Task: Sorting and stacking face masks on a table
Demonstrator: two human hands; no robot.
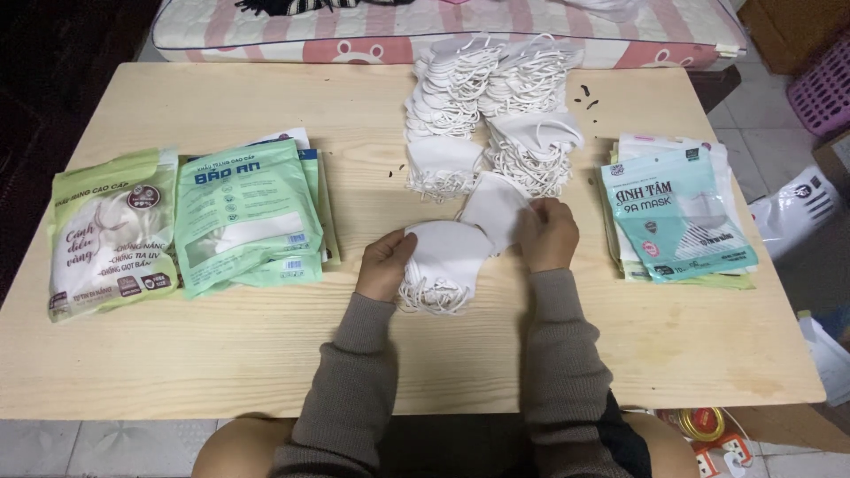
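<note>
Seen from above, a person sits at a pale wooden table (266,354), both forearms in brown knitted sleeves reaching onto it. The left hand (386,264) is curled closed around the edge of a small stack of white face masks (443,257), whose looped ear straps spill toward the person. The right hand (547,235) is closed in a pinch on a single white mask (494,208) that lies just beyond the small stack, touching it. Farther across the table, directly behind the hands, lies a large loose heap of white masks (487,106) in two overlapping rows, straps tangled at the edges. To the left sit a yellow-green filled packet (111,235) and, beside it, a pile of green packets (243,212) that look full. To the right lies a pile of flat teal and white pouches (677,217), which appear unfilled. Judging by this, the work seems partly done: a few packets on the left are filled, a small bundle is being gathered in hand, and most of the masks in the heap, along with the pouches on the right, remain to be dealt with. A pink striped cushion (620,31) lies past the far edge.
</note>
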